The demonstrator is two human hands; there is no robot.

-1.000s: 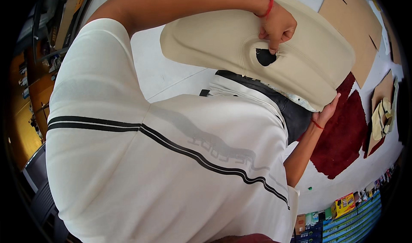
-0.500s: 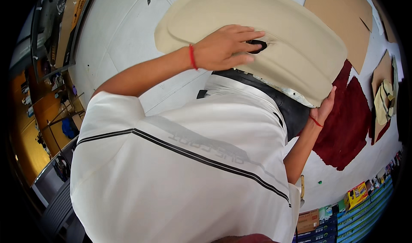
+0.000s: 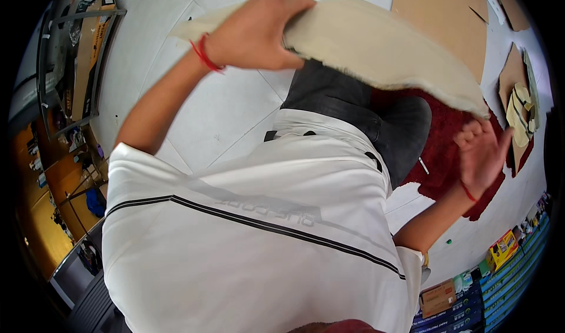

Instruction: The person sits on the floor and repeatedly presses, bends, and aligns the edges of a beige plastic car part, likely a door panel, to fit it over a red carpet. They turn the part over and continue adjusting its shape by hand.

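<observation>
A large curved beige upholstered panel is raised and tilted above my lap, its lower edge facing me. My left hand is gripping this panel near its left part, thumb underneath and fingers over the edge. Just below the panel's right tip is my right hand, palm showing, thumb apart and fingers loosely bent. It holds nothing and appears just off the panel. Dark red carpet-like material lies on the floor beneath the panel's right half.
Flat brown cardboard lies on the pale tiled floor at the far right. A smaller beige piece rests on cardboard near the right rim. Boxes stand at the lower right. A metal-framed rack stands on the left.
The panel has tipped up so it shows more edge-on. My left hand has moved from lying on its face to gripping it. My right hand has come off its right end, moving right.
</observation>
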